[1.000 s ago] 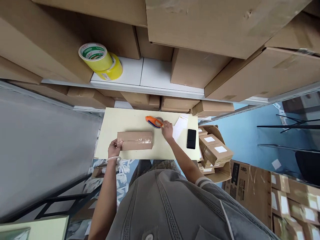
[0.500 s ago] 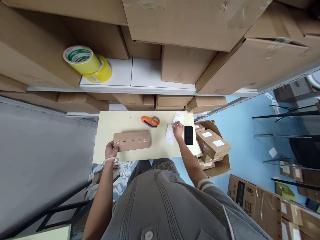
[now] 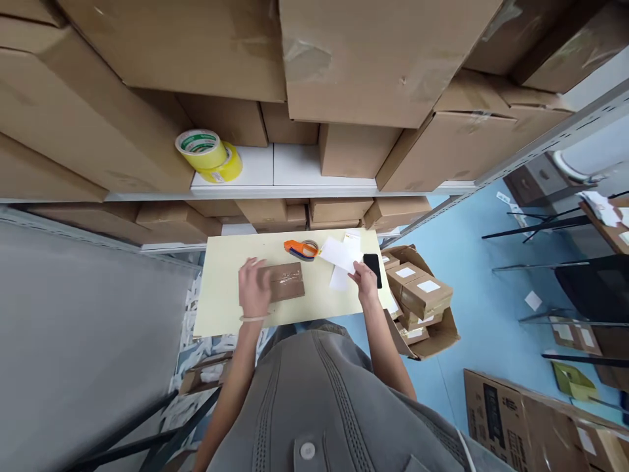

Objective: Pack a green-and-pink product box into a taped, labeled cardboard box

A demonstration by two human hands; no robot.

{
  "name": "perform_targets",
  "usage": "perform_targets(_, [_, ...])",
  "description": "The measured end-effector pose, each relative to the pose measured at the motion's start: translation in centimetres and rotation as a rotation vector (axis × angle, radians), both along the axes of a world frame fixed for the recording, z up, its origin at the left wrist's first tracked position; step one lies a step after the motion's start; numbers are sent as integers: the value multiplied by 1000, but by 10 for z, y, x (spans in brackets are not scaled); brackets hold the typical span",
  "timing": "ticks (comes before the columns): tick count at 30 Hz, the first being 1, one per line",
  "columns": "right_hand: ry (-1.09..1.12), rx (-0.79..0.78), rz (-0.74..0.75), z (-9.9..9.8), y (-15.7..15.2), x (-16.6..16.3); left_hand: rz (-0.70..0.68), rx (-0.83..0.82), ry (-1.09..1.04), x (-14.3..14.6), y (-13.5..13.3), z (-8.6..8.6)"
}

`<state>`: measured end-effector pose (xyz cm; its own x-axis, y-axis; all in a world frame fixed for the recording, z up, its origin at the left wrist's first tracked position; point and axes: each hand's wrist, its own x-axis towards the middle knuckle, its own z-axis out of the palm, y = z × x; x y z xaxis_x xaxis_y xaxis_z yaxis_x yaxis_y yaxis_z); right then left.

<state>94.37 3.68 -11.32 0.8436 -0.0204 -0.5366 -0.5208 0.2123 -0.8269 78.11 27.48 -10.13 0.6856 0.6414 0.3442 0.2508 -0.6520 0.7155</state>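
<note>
A small brown cardboard box (image 3: 287, 282), sealed with clear tape, lies on a pale yellow table (image 3: 221, 295). My left hand (image 3: 254, 288) rests flat on the box's left part, fingers spread. My right hand (image 3: 366, 284) pinches a white paper label (image 3: 339, 254) and holds it lifted above the table. Under it another white sheet (image 3: 339, 280) lies on the table. An orange tape dispenser (image 3: 301, 249) sits just behind the box. A black phone (image 3: 373, 267) lies beside my right hand.
Shelves with big cardboard boxes (image 3: 344, 59) rise behind the table, with two yellow tape rolls (image 3: 209, 154) on one shelf. An open carton of small labelled boxes (image 3: 417, 288) stands right of the table on the blue floor. More cartons (image 3: 531, 419) lie at lower right.
My left hand moved from the box's left end onto its top. My right hand left the tape dispenser, reached the papers by the phone and lifted a white label.
</note>
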Motion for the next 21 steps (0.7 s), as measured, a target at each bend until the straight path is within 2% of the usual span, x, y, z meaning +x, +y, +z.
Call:
perform_targets(3, [-41,99,98,36,33,-30,-362,165,-91,24,-32,42])
perform_targets(4, [-70,122,130,49,44,-38,-441,207,-103,30,-39,53])
perform_targets(6, [-161,158,212,73,66,-52,-502,241,-133,35,-47,68])
perform_targets(9, [-275,187,278,104,89,-69,-456,226,-204,29,-43,82])
perform_targets(12, [-349,241,346,125,102,-83,-392,169,-274,17,-33,93])
perform_targets(18, [-508,266,605,141,115,-105,-236,77,-396,-2,-20,114])
perform_targets(21, [-553,255,658,144,120,-109,-205,22,-440,-9,-19,122])
